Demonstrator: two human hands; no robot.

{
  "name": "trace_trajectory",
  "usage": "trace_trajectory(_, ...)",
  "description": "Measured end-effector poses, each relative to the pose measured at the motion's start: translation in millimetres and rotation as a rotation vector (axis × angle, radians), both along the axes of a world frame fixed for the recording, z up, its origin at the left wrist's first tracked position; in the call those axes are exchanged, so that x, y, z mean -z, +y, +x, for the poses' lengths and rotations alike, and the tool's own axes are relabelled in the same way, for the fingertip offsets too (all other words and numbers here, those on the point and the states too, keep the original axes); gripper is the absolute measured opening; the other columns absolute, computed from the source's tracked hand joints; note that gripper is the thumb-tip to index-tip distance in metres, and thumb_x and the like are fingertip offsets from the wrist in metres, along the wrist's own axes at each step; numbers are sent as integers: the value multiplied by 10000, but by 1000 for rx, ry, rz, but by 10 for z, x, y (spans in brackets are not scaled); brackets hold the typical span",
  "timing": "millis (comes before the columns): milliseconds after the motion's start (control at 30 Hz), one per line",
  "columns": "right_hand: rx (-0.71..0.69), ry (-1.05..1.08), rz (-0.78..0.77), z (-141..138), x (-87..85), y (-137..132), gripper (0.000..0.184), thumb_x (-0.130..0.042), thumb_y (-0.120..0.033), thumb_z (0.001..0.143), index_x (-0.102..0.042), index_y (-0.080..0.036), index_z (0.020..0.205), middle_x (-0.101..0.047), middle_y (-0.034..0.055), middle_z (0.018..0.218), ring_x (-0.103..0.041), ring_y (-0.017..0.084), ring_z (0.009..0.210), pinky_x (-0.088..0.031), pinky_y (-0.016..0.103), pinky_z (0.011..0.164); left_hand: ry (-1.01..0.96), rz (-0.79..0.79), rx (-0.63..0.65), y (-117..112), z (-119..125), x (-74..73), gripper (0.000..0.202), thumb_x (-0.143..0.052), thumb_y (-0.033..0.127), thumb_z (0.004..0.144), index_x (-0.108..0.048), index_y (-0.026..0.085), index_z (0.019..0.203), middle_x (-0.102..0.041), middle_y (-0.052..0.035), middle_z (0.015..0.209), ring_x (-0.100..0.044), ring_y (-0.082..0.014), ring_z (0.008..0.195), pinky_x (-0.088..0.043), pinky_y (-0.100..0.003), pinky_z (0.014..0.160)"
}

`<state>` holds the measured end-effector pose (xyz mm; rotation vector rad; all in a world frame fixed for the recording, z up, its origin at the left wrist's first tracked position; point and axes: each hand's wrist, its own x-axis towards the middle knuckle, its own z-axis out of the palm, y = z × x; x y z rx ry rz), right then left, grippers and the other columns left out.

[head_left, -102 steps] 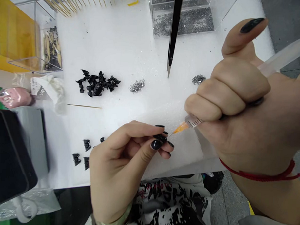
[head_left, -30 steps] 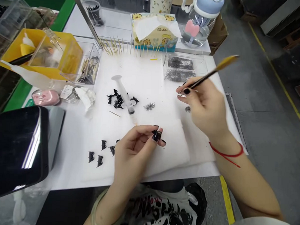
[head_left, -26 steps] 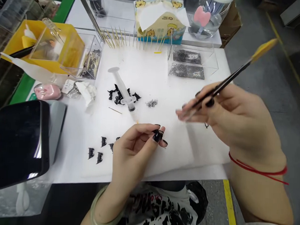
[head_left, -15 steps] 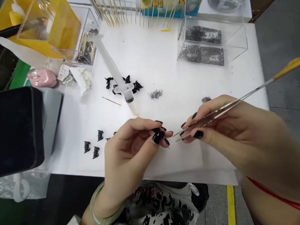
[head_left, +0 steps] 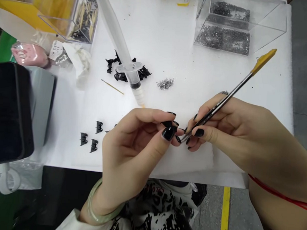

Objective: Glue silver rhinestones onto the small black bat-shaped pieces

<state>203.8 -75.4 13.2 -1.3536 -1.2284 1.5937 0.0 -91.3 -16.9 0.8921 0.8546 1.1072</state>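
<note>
My left hand (head_left: 137, 144) is closed in a pinch, with a small black piece (head_left: 166, 123) mostly hidden between thumb and fingers. Its colour blends with the black nail polish. Between the thumb and fingers of my right hand (head_left: 226, 124) are metal tweezers (head_left: 219, 104) with a yellow-coated rear end. The tweezers' arms lie close together, and their tips are at the fingertips of my left hand; whether they grip anything is too small to tell. Several black bat-shaped pieces (head_left: 94, 145) lie left of my left hand.
A clear syringe (head_left: 131, 74) stands tilted by a heap of black pieces (head_left: 145, 73). Right of it lies a pile of tiny metal bits (head_left: 165, 83). A clear box (head_left: 240, 29) is at the back right, a wooden stick (head_left: 112, 87) at left, a black-screened device (head_left: 10, 113) at far left.
The tweezers' arms have come together, and their tips now reach my left fingertips. My view has shifted closer to the table, and the back row of sticks is mostly out of frame.
</note>
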Motion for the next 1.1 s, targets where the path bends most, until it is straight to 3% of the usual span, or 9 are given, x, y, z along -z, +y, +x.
trace_trajectory(133,-1,-30,5,-24,12,3,250,-726,7,893,-661,-232,860,-808,-29,732,-812,150,656,-694,195,616,15,23,-8,2,-4,0,189,-738,138,1040,-807,267,1158,-801,23,946,-777,-96,863,-648,-172,836)
trace_trajectory(600,-7,-84,-45,-20,-27,1,220,-705,-28,916,-639,-233,870,-773,-44,721,-811,135,671,-676,168,633,9,31,-7,6,-9,8,203,-753,121,1026,-819,261,1158,-795,13,1006,-774,-100,863,-653,-175,828)
trace_trajectory(1100,-4,-34,18,25,-43,14,211,-763,-41,903,-677,-230,869,-782,-36,756,-792,132,667,-671,193,631,65,27,-17,-4,-2,-29,181,-756,160,1034,-818,293,1140,-799,23,964,-776,-100,865,-652,-180,813)
